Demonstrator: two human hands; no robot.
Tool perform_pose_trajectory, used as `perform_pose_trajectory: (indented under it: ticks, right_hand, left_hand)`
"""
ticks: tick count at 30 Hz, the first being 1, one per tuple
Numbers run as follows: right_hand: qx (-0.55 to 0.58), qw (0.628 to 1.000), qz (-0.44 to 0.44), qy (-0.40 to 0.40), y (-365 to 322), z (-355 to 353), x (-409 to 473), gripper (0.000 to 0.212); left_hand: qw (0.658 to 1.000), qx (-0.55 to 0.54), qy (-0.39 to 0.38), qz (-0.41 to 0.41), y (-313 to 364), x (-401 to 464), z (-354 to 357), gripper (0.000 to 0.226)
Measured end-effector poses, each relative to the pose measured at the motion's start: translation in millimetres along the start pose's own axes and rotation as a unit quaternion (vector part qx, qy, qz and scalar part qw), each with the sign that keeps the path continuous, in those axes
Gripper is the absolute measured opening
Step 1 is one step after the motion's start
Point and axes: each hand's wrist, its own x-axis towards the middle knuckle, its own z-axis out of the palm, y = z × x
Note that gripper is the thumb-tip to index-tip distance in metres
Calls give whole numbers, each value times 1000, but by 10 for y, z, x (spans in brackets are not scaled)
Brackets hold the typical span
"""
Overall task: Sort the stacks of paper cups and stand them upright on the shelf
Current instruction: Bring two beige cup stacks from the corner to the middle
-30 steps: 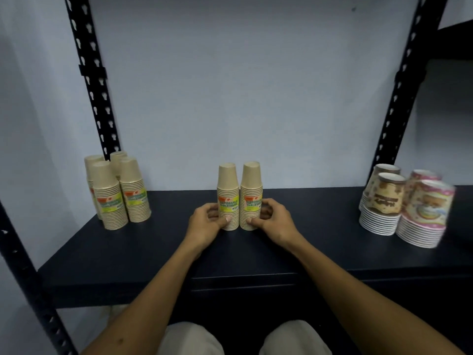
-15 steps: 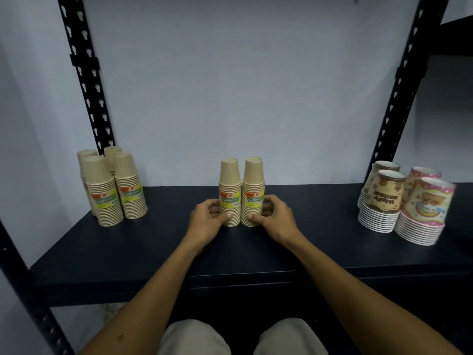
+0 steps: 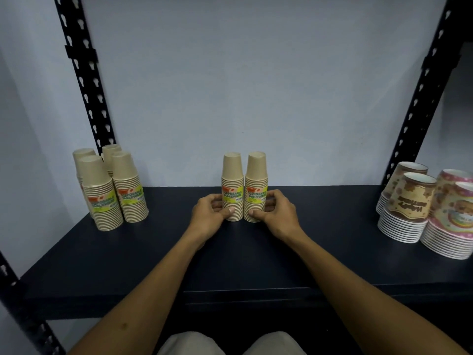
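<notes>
Since a second ago the hands and the two middle stacks have kept their places on the shelf; only the view has shifted a little, so the left group of cups sits slightly farther from the left edge of the picture. Nearest, two bare forearms reach in over pale trousers (image 3: 227, 344) at the bottom edge. The left hand (image 3: 208, 216) curls round the base of the left stack (image 3: 232, 187), thumb on its front, fingers behind. The right hand (image 3: 275, 213) grasps the base of the right stack (image 3: 256, 187) the same way. Both stacks stand mouth down and upright, touching side by side, mid-shelf, each with a yellow-green label. The dark shelf (image 3: 332, 252) runs across the frame. At its left end stands a tight group of tan stacks (image 3: 110, 185), also mouth down and labelled. At the right end are printed stacks (image 3: 419, 208), brown and pink patterned, leaning a little. Behind are black slotted posts (image 3: 84, 73) and a pale wall (image 3: 243, 85).
</notes>
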Motion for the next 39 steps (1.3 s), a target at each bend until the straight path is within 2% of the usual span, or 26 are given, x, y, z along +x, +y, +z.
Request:
perform_pose_trajectory:
  ticks: [12, 16, 24, 39]
  right_hand:
    - [1, 1000, 5, 30, 44, 290, 538, 47]
    - [5, 1000, -4, 23, 66, 310, 544, 49]
    - [-6, 1000, 1, 10, 95, 271, 542, 47]
    - [-5, 1000, -9, 9, 59, 289, 481, 45]
  left_hand:
    - [1000, 7, 15, -14, -71, 509, -63, 44]
    - [1000, 13, 17, 3, -115, 548, -41, 43]
    - [1000, 7, -12, 16, -103, 494, -37, 57]
    - [997, 68, 43, 16, -89, 453, -20, 49]
